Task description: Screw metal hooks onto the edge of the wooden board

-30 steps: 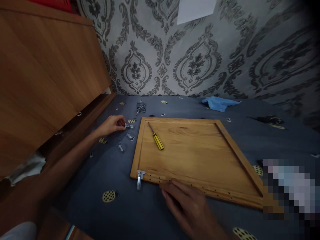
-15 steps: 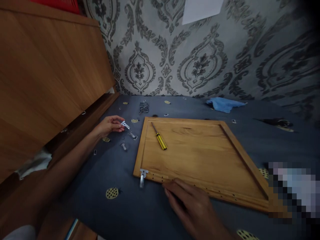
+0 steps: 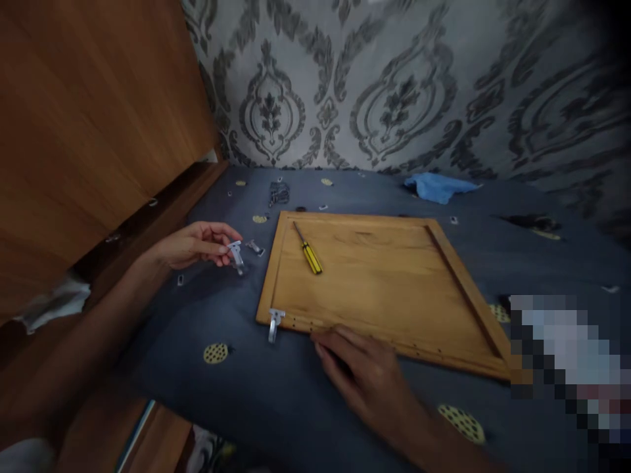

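My left hand [image 3: 202, 246] pinches a small metal cabinet hinge [image 3: 236, 252] between thumb and fingers, just above the dark cloth. Beyond it another hinge [image 3: 255, 247] lies on the cloth. A wooden cabinet door [image 3: 379, 282] lies flat, with several small holes along its near edge. One hinge [image 3: 274, 324] sits at its near left corner, arm sticking out past the edge. My right hand [image 3: 362, 371] rests at that near edge, fingertips closed together; whatever they hold, if anything, is hidden. On the door panel lies a yellow-and-black screwdriver [image 3: 310, 256].
Dark cloth [image 3: 162, 355] with pineapple prints covers the surface. A wooden cabinet [image 3: 98, 112] stands along the left. Behind the door are a bundle of metal pieces [image 3: 279, 193] and a blue cloth [image 3: 438, 187]. A dark object [image 3: 532, 222] lies at right; a pixelated patch hides the lower right.
My left hand has drawn slightly left, and the hinge in its fingers has turned to point more downward. My right hand stays at the door's near edge. The camera view has tilted down.
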Action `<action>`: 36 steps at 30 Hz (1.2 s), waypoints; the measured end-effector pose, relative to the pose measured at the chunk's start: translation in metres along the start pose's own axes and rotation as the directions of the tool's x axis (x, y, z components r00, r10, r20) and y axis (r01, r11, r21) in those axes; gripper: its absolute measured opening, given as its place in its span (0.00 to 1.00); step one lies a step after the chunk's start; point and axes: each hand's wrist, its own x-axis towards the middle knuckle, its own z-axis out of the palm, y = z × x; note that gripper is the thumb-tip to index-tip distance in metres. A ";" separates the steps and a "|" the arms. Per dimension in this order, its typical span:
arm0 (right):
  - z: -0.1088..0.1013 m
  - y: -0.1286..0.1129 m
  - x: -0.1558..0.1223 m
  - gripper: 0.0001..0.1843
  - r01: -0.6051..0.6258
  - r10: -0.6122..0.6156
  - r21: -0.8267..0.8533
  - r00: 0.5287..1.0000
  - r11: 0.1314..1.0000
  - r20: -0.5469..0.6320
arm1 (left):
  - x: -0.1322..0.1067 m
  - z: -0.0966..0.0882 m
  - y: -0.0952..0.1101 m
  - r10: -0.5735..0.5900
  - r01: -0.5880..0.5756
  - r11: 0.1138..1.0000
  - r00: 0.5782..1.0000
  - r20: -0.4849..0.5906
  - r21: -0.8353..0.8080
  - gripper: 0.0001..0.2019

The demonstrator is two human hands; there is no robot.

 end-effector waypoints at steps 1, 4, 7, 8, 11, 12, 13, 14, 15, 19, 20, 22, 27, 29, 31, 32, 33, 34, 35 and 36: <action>-0.001 -0.001 0.000 0.13 -0.009 0.009 -0.027 1.000 1.000 -0.004 | -0.009 0.012 0.001 -0.018 0.018 1.000 0.999 0.032 0.003 0.19; -0.004 -0.007 0.002 0.14 0.033 -0.033 -0.066 0.999 0.997 -0.007 | -0.036 0.055 -0.001 -0.049 0.043 0.998 0.985 0.164 0.040 0.17; -0.009 -0.017 0.004 0.16 0.103 -0.102 -0.061 0.995 0.993 0.021 | -0.059 0.097 -0.009 -0.103 0.113 0.993 0.958 0.269 -0.023 0.13; -0.011 -0.020 0.005 0.16 0.139 -0.137 -0.038 0.990 0.990 0.040 | -0.065 0.108 -0.014 -0.110 0.127 0.991 0.951 0.288 -0.039 0.12; -0.015 -0.030 0.006 0.16 0.211 -0.216 0.057 0.970 0.976 0.108 | -0.073 0.127 -0.025 -0.092 0.136 0.984 0.941 0.327 -0.115 0.11; -0.015 -0.032 0.005 0.16 0.221 -0.231 0.088 0.966 0.971 0.120 | -0.074 0.130 -0.027 -0.090 0.140 0.982 0.936 0.341 -0.127 0.10; -0.015 -0.033 0.005 0.16 0.222 -0.236 0.115 0.963 0.968 0.127 | -0.074 0.132 -0.028 -0.090 0.144 0.981 0.931 0.355 -0.130 0.10; -0.015 -0.034 0.005 0.16 0.218 -0.236 0.144 0.964 0.965 0.123 | -0.073 0.133 -0.028 -0.089 0.147 0.980 0.927 0.365 -0.133 0.09; -0.014 -0.035 0.004 0.16 0.202 -0.226 0.182 0.967 0.962 0.120 | -0.071 0.133 -0.027 -0.082 0.143 0.980 0.924 0.372 -0.140 0.08; -0.011 -0.039 0.005 0.16 -0.041 -0.024 0.432 0.989 0.901 0.144 | -0.069 0.135 -0.020 -0.090 0.152 0.976 0.934 0.346 -0.157 0.06; -0.010 -0.039 0.005 0.16 -0.139 0.067 0.481 0.984 0.866 0.164 | -0.069 0.135 -0.018 -0.098 0.157 0.976 0.936 0.337 -0.151 0.06; -0.008 -0.041 0.006 0.15 -0.332 0.244 0.554 0.942 0.764 0.228 | -0.069 0.136 -0.016 -0.103 0.157 0.978 0.938 0.330 -0.140 0.06; -0.004 -0.043 0.011 0.12 -0.600 0.426 0.714 0.787 0.360 0.446 | -0.075 0.139 -0.013 -0.059 0.073 0.997 0.957 0.285 -0.039 0.04; -0.003 -0.043 0.014 0.15 -0.645 0.429 0.737 0.735 0.203 0.524 | -0.080 0.140 -0.013 0.023 -0.048 0.993 0.976 0.216 0.110 0.05; -0.003 -0.042 0.016 0.18 -0.656 0.422 0.750 0.705 0.084 0.570 | -0.086 0.142 -0.013 0.212 -0.243 0.902 0.969 0.123 0.357 0.08; -0.002 -0.041 0.017 0.19 -0.656 0.424 0.754 0.695 0.045 0.580 | -0.089 0.142 -0.014 0.323 -0.330 0.805 0.941 0.103 0.492 0.10; -0.002 -0.040 0.018 0.19 -0.656 0.431 0.754 0.685 0.014 0.588 | -0.092 0.143 -0.016 0.413 -0.393 0.694 0.904 0.114 0.603 0.14; -0.002 -0.039 0.018 0.20 -0.656 0.440 0.754 0.674 -0.010 0.593 | -0.094 0.143 -0.018 0.472 -0.434 0.589 0.869 0.146 0.682 0.17; -0.002 -0.039 0.018 0.20 -0.658 0.448 0.753 0.666 -0.025 0.596 | -0.095 0.144 -0.020 0.504 -0.462 0.504 0.843 0.185 0.730 0.19; -0.002 -0.038 0.018 0.20 -0.661 0.455 0.750 0.659 -0.031 0.599 | -0.095 0.145 -0.022 0.521 -0.480 0.439 0.825 0.220 0.760 0.20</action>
